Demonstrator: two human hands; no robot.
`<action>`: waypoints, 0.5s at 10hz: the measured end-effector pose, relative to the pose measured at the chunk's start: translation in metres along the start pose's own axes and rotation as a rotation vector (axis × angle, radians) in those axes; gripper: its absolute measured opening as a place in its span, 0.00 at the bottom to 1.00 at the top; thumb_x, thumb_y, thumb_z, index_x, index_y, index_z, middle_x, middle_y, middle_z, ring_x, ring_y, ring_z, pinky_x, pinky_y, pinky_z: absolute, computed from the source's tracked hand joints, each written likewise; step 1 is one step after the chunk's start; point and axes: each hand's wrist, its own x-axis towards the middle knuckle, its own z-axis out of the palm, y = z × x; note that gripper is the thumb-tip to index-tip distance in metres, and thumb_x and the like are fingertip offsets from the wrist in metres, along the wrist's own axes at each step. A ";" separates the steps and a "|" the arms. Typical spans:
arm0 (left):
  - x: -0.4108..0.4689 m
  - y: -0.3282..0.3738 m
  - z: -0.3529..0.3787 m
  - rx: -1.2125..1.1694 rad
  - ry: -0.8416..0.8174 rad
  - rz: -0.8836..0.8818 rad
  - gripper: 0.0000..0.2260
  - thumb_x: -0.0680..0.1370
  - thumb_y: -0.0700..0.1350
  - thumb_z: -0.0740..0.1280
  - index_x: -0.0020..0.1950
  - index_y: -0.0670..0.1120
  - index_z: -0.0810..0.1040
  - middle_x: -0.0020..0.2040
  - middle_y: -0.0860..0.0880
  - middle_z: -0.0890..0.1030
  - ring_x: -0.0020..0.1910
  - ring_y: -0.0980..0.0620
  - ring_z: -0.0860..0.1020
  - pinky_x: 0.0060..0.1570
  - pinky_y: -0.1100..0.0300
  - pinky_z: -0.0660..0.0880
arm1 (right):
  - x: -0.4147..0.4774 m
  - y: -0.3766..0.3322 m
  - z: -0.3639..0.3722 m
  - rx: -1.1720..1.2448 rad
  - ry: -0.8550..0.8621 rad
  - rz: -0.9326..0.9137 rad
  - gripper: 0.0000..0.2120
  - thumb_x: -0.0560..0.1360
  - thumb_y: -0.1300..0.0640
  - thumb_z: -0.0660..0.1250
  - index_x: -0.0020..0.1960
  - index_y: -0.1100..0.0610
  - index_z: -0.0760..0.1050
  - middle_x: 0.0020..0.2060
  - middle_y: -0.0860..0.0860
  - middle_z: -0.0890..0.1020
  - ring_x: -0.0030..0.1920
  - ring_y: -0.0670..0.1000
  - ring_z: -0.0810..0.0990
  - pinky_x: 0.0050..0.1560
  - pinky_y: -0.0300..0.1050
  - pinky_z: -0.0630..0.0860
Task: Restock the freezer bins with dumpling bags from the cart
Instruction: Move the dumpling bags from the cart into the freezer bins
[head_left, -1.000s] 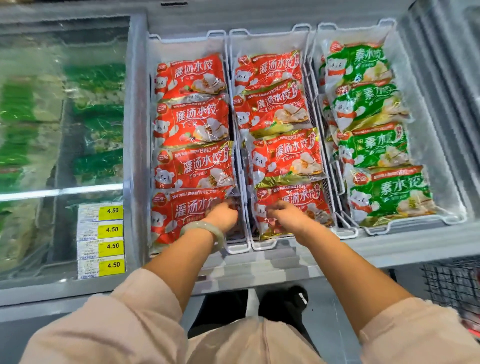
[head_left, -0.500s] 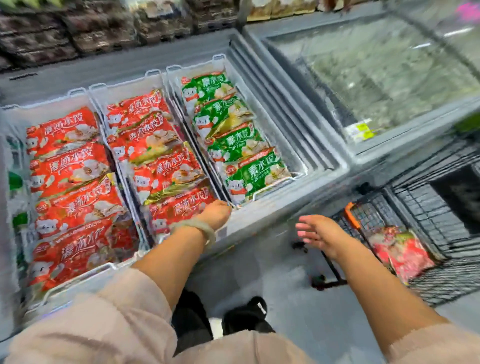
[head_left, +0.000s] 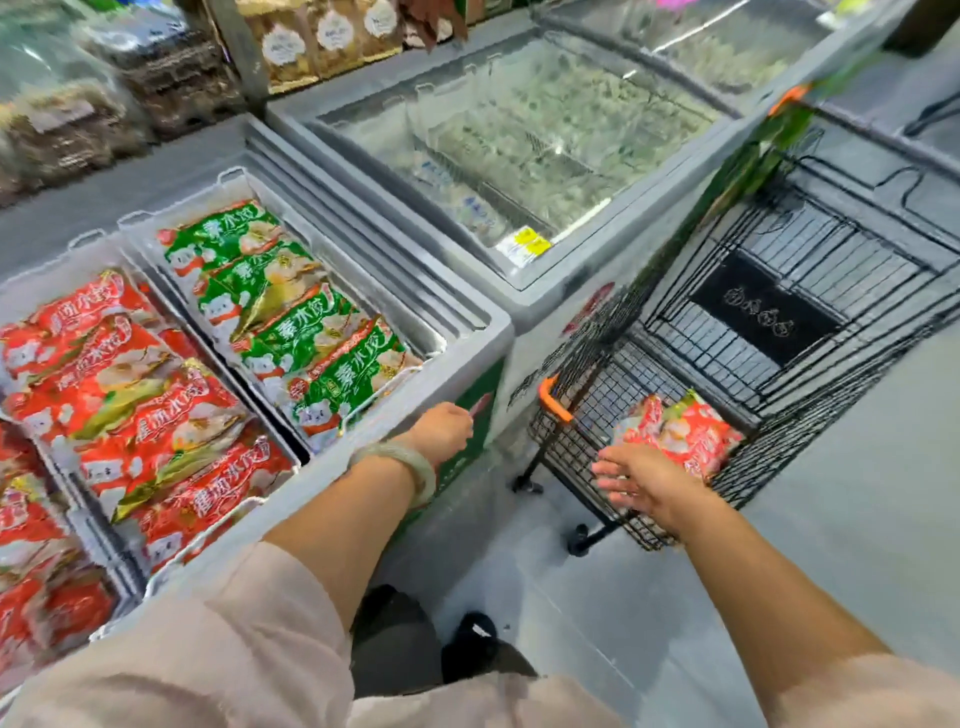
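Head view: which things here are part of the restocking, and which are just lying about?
In the job: red dumpling bag in the cart, open right hand near it, freezer bins of red and green bags.
Just there: glass-lidded freezer, yellow price tags, shelf packets.

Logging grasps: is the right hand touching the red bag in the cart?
Cannot tell. Head view: right hand overlaps the red bag, fingers spread; depth unclear.
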 end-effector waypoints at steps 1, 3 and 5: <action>0.020 0.025 0.033 0.055 -0.014 0.025 0.17 0.82 0.35 0.53 0.33 0.46 0.64 0.34 0.49 0.67 0.24 0.60 0.72 0.21 0.73 0.65 | 0.007 0.014 -0.033 0.078 0.062 0.038 0.11 0.79 0.54 0.61 0.59 0.56 0.72 0.50 0.53 0.81 0.41 0.49 0.77 0.41 0.40 0.75; 0.065 0.073 0.083 0.146 -0.088 0.050 0.13 0.81 0.40 0.56 0.38 0.48 0.69 0.36 0.51 0.73 0.33 0.57 0.71 0.32 0.65 0.69 | 0.029 0.022 -0.087 0.199 0.158 0.108 0.10 0.80 0.56 0.60 0.58 0.57 0.74 0.49 0.53 0.81 0.42 0.51 0.79 0.43 0.43 0.76; 0.133 0.127 0.128 0.235 -0.262 -0.045 0.12 0.80 0.39 0.56 0.39 0.50 0.69 0.41 0.50 0.74 0.45 0.47 0.76 0.53 0.48 0.78 | 0.066 -0.001 -0.128 0.271 0.226 0.157 0.10 0.80 0.57 0.60 0.58 0.60 0.74 0.47 0.54 0.81 0.40 0.50 0.78 0.33 0.38 0.75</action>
